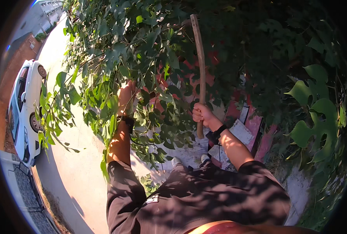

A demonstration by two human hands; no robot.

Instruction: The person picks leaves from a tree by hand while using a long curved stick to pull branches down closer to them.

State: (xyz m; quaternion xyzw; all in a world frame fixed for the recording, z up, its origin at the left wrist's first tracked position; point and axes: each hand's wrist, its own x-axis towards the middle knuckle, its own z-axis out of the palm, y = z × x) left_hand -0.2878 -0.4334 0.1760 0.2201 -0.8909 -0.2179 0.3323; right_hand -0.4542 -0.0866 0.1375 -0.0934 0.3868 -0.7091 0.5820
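Note:
My right hand (204,114) is closed round the lower part of a long, slightly bent wooden stick (200,62). The stick stands nearly upright in view, and its upper end reaches into the dark foliage. My left hand (126,93) is raised among the green leaves, its fingers curled at a thin leafy branch (99,99). Leaves partly cover those fingers. Lobed leaves hang around my left forearm and below the wrist. Dark bands circle both wrists.
Dense, shaded foliage (267,50) fills the far side and right. Large leaves (314,113) hang close at right. Red and white slabs (238,136) lie beyond my shoes (176,161). A white car (28,105) stands left, beside sunlit concrete (68,163).

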